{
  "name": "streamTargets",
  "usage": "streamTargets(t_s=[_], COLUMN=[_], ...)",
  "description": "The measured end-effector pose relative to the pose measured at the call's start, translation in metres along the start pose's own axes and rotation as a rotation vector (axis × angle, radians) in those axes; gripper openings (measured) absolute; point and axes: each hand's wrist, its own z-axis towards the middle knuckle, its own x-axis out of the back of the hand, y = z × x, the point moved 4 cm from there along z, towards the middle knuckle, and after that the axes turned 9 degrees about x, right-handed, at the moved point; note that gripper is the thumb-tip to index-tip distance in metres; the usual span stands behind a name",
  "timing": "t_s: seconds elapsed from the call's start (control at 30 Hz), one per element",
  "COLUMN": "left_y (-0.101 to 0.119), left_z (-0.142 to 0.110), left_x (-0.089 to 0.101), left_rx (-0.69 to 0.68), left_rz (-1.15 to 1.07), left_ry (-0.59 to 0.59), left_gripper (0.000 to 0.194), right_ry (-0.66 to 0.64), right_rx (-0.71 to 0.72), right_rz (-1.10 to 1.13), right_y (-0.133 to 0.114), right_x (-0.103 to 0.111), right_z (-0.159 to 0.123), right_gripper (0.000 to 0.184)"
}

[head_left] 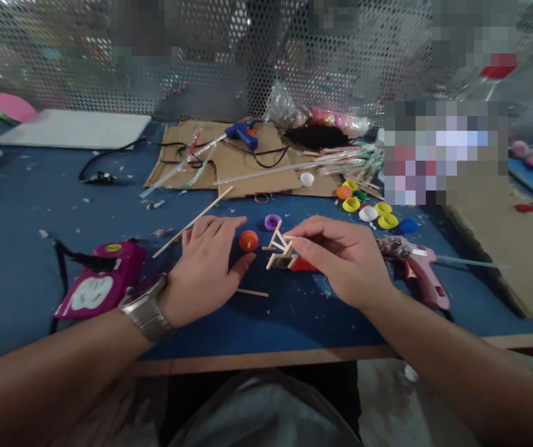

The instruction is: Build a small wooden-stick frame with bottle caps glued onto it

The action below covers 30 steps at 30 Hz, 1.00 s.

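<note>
Wooden-stick frame (281,247), a small open structure of pale sticks, is at the fingertips of the right hand (340,257), on that hand's left side and to the right of the left hand (210,261). The right hand pinches it between thumb and fingers, gripping its right-hand end, while the other stick ends point left towards the gap between the two hands. Whether the frame also touches the table (201,340) cannot be told.

The left hand grips nothing: its fingers reach forward and its thumb stands apart from them. In the space between that thumb and the index finger sits an orange cap (248,241); whether either one touches it is unclear. The orange cap is thus between the left hand and the frame, near both. Just beyond the frame lies a purple cap (272,222), and a red piece (304,264) shows partly under the right hand's fingers.

A long stick (201,215) runs slantwise behind the left hand, and a short stick (253,292) shows on the near side of its thumb. Left of the left hand is a magenta device (101,282); just right of the right hand lies a pink glue gun (422,270).
</note>
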Motion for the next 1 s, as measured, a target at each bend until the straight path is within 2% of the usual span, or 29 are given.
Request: streamTargets(t_s=[0.1, 0.2, 0.33, 0.5, 0.83, 1.0], left_y=[0.002, 0.004, 0.008, 0.011, 0.014, 0.015], left_z=[0.001, 0.002, 0.001, -0.001, -0.004, -0.005], left_x=[0.001, 0.004, 0.008, 0.015, 0.023, 0.025], left_rx=[0.008, 0.007, -0.041, -0.04, -0.075, -0.073], left_rz=[-0.006, -0.048, -0.153, -0.318, -0.353, -0.374], left_ry=[-0.029, -0.043, -0.046, -0.047, 0.015, 0.031], left_gripper=[0.028, 0.021, 0.019, 0.026, 0.026, 0.026], right_ry=[0.039, 0.063, 0.056, 0.073, 0.064, 0.049], right_rx=[-0.076, -0.149, -0.202, -0.302, -0.311, -0.282], right_rz=[0.097, 0.178, 0.262, 0.357, 0.36, 0.349], right_y=[0.005, 0.01, 0.015, 0.021, 0.023, 0.023], right_x=[0.0, 0.0, 0.0, 0.0, 0.002, 0.0], right_z=[0.003, 0.004, 0.004, 0.002, 0.001, 0.0], right_gripper=[0.006, 0.011, 0.017, 0.024, 0.021, 0.027])
